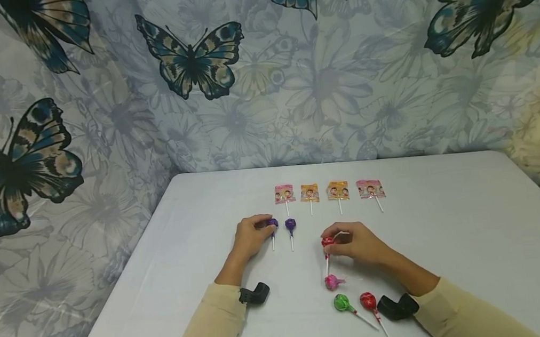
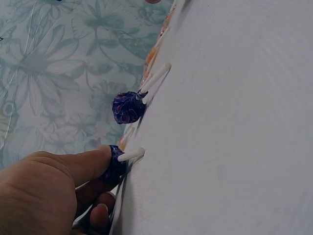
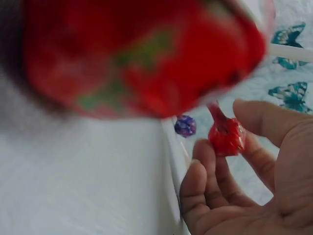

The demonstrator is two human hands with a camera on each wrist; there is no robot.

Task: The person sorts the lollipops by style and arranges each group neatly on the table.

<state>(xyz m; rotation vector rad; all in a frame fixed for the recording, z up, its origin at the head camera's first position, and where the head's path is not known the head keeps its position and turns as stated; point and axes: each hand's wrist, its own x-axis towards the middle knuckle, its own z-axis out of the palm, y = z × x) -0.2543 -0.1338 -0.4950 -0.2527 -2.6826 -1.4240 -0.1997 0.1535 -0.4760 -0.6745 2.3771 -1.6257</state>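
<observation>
My left hand (image 1: 252,237) pinches the head of a purple lollipop (image 2: 116,164), its white stick pointing toward me on the white table. A second purple lollipop (image 1: 290,224) lies just right of it. Between thumb and fingers, my right hand (image 1: 360,242) holds a red lollipop (image 1: 327,242) by its wrapped head, stick downward. Close below that stick is a pink lollipop (image 1: 332,282), its own stick not visible. Nearer to me lie a green lollipop (image 1: 342,302) and another red lollipop (image 1: 368,301). A blurred red lollipop head (image 3: 137,58) fills the top of the right wrist view.
Along the back of the table (image 1: 448,217) is a row of flat wrapped lollipops: a pink one (image 1: 284,194), two orange ones (image 1: 309,193) and another pink one (image 1: 370,188). A butterfly-patterned cloth (image 1: 256,116) hangs behind. Each wrist carries a black camera mount (image 1: 398,307).
</observation>
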